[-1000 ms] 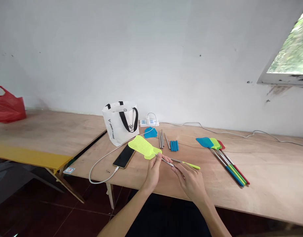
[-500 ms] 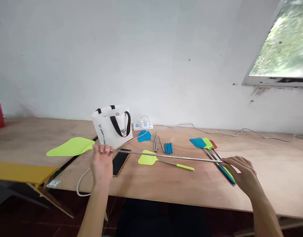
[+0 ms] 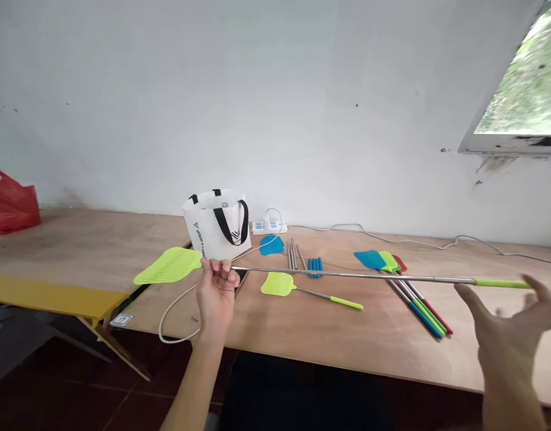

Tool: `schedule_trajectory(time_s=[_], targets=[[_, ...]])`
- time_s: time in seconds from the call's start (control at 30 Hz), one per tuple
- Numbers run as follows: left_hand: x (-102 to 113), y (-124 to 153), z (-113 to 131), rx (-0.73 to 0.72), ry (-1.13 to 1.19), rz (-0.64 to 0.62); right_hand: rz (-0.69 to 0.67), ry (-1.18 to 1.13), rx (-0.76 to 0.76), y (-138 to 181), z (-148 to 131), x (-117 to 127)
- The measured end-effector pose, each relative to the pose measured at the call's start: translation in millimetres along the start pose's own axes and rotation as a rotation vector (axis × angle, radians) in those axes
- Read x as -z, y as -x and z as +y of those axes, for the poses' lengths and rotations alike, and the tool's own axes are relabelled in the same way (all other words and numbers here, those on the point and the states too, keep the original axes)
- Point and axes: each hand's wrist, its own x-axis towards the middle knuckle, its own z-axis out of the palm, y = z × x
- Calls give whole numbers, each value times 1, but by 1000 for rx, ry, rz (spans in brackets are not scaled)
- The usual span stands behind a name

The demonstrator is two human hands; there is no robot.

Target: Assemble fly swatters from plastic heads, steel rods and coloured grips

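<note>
My left hand (image 3: 218, 293) is closed around the thin metal rod of a lime-green fly swatter, just below its mesh head (image 3: 170, 266). Drawn out long, the rod (image 3: 347, 275) runs level across the table to a lime-green grip (image 3: 499, 283). At that end my right hand (image 3: 511, 329) has its thumb and fingers spread. The thumb is by the rod and a fingertip is at the grip's end; whether they press on it I cannot tell. A second, shorter lime-green fly swatter (image 3: 279, 284) lies on the table under the rod.
Several fly swatters (image 3: 419, 299) in blue, green and red lie bundled at right. Behind the rod are blue swatter heads (image 3: 272, 244), metal tubes (image 3: 292, 255) and blue grips (image 3: 315, 267). A white bag (image 3: 216, 224), a power strip (image 3: 269, 227) and a red bag (image 3: 12, 203) stand farther back.
My right hand has moved right along the rod and spread its fingers, so the lime-green grip now shows. My left hand keeps its hold. The view has turned slightly left.
</note>
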Motion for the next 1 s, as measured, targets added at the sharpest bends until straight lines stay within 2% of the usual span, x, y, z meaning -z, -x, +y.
schedule_trajectory(time_s=[0.07, 0.13, 0.2, 0.27, 0.4, 0.53, 0.6, 0.67, 0.77, 0.9, 1.0], targets=[[-3, 3, -8, 9, 16, 14, -10, -295, -233, 3, -4, -7], [-5, 7, -15, 31, 21, 21, -85, -537, -471, 6, -7, -16], [-6, 9, -20, 38, 29, 17, -176, -660, -669, 9, -8, -24], [-6, 13, -24, 30, 48, 4, -203, -688, -762, 11, -6, -29], [-5, 21, -38, 53, 90, -25, -137, -725, -705, 20, 1, -37], [-5, 29, -55, 92, 108, -4, 34, -730, -549, 31, 10, -46], [-6, 30, -62, 72, 101, 20, 92, -719, -479, 38, 14, -52], [-7, 32, -68, 21, 65, 46, 93, -731, -484, 47, 14, -61], [-10, 40, -82, 13, -25, 76, 74, -779, -526, 69, -1, -77], [-9, 53, -106, 144, -140, 73, 16, -808, -503, 112, -35, -100], [-6, 55, -113, 179, -176, 100, 20, -805, -489, 136, -53, -109]])
